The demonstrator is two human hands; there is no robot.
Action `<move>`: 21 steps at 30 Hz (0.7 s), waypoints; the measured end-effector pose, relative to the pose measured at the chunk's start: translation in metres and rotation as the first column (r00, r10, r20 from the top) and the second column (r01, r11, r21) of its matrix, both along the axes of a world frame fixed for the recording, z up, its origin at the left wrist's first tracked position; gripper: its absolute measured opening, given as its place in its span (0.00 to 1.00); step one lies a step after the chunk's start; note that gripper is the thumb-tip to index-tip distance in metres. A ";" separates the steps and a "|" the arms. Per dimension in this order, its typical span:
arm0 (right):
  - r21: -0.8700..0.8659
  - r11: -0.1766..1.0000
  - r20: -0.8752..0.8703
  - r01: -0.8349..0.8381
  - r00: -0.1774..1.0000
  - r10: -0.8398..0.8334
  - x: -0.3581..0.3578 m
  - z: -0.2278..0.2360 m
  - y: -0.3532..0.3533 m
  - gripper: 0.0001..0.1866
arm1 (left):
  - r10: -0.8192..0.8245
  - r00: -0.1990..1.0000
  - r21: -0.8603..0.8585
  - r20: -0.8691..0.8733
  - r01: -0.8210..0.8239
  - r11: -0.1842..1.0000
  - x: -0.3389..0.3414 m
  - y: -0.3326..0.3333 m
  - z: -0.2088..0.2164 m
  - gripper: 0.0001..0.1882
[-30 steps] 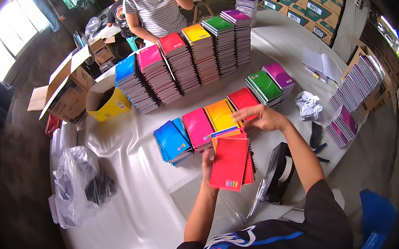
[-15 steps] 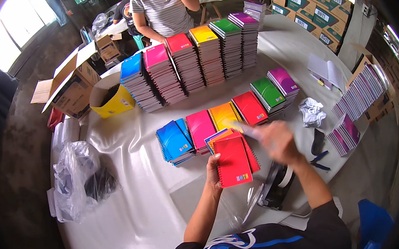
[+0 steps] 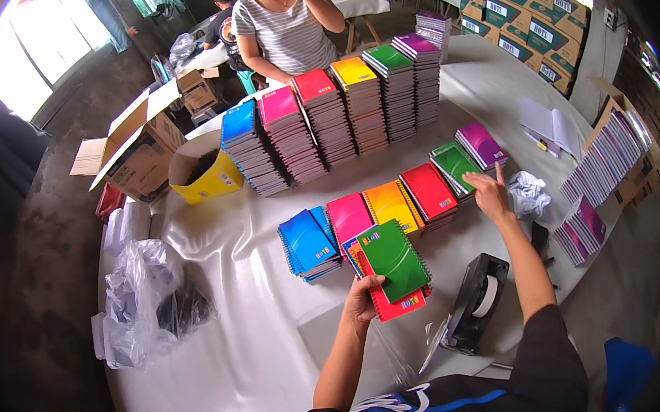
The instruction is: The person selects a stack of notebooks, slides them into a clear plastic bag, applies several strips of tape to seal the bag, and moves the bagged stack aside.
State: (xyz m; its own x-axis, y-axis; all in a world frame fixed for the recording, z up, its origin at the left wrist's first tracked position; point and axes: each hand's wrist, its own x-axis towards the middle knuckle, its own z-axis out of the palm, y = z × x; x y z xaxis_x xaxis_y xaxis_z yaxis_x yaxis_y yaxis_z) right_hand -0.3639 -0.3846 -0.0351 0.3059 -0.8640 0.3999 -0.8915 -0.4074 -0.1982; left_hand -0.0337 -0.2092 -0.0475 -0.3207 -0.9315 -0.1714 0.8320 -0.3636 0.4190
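Observation:
My left hand is closed round a fanned bundle of spiral notebooks, its thumb on top. A green notebook lies uppermost, with a red notebook showing below it and edges of others behind. My right hand reaches forward with fingers apart, holding nothing visible; its fingertips are at the near edges of the short green stack and the purple stack. Further left in that row are red, yellow, pink and blue notebook stacks.
Tall notebook stacks stand behind the row; a person is beyond them. A black tape dispenser, crumpled paper and boxed notebooks lie to the right. Plastic bags and a yellow container are leftward.
A green notebook now lies on the red one in my left hand. My right hand, earlier blurred near the bundle with a thin item, has moved forward and right to the green and purple stacks.

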 end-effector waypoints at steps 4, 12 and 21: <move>-0.261 0.963 0.373 -0.076 0.912 0.172 0.058 0.044 0.064 0.17 | -0.012 0.999 0.014 0.044 0.011 1.000 0.003 -0.001 -0.006 0.27; 0.113 0.642 0.138 -0.759 0.652 0.746 0.147 0.100 0.150 0.20 | -0.121 0.938 0.045 -0.326 0.143 0.989 0.008 0.002 -0.044 0.28; 0.028 0.957 -0.209 0.288 0.938 -0.276 -0.034 0.041 -0.035 0.31 | -0.015 0.978 0.043 -0.209 0.024 0.999 0.020 0.020 -0.015 0.32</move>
